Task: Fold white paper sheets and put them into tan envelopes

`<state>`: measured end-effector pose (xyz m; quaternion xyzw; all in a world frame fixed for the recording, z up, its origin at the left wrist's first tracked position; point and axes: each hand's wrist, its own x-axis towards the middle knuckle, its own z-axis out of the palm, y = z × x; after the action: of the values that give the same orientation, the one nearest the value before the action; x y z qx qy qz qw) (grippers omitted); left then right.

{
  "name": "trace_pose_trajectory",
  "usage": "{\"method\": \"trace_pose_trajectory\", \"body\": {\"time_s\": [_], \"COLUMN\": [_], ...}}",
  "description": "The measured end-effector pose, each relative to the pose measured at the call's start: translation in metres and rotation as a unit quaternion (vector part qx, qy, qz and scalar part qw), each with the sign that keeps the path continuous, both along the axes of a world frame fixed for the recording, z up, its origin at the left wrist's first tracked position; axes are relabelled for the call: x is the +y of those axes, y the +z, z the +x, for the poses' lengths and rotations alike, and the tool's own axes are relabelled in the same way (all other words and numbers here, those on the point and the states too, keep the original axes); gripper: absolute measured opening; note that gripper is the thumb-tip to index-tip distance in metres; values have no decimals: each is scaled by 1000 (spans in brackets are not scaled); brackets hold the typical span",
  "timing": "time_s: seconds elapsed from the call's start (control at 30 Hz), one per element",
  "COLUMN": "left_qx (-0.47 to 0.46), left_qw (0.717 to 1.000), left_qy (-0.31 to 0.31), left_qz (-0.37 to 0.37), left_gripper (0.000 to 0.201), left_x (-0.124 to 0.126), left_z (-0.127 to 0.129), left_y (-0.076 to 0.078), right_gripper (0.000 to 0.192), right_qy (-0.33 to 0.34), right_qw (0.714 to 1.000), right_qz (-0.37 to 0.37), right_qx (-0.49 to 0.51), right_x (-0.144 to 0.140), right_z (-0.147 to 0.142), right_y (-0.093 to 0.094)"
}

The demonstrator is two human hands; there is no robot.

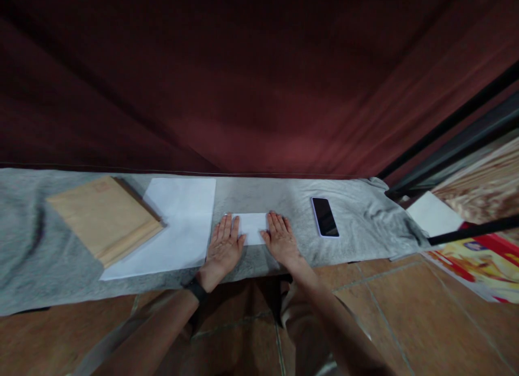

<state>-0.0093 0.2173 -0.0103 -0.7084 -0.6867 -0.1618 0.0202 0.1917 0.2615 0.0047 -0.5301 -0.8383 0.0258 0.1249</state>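
A small white piece of paper [253, 229], perhaps folded, lies on the grey cloth in front of me. My left hand [225, 241] rests flat on its left end, fingers stretched away from me and thumb turned inward. On the right end lies my right hand [281, 239], also flat with the fingers extended. The paper's middle shows between the two thumbs, while its ends are hidden under my hands. To the left, close to my left hand, large white sheets [182, 225] lie on the cloth, partly beneath a stack of brown envelopes [109, 216].
A phone [325, 217] with a dark screen lies right of my hands on the grey cloth [365, 214]. Behind it hangs a dark red curtain [259, 95]. Black bars [454, 125], a white sheet [434, 214] and a colourful box [478, 265] are at the right, above the tiled floor [389, 300].
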Motion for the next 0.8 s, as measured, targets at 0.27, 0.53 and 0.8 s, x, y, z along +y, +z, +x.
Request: {"method": "trace_pose_trajectory", "body": {"time_s": [0.27, 0.53, 0.8], "left_qx": [-11, -7, -1], "left_qw": [1000, 999, 999], "left_qy": [4, 4, -3], "left_qz": [-25, -39, -45], "left_gripper": [64, 66, 65], "left_x": [1, 0, 1], "left_z": [3, 5, 6], "left_y": [7, 11, 22], "right_gripper": [39, 30, 17], "right_qy": [-61, -118, -132], "right_qw": [996, 970, 899], "right_qz": [-56, -182, -308], "right_qx": [31, 109, 282], "right_x": [9, 13, 27], "right_z": [-1, -8, -9], "right_y": [25, 37, 34]}}
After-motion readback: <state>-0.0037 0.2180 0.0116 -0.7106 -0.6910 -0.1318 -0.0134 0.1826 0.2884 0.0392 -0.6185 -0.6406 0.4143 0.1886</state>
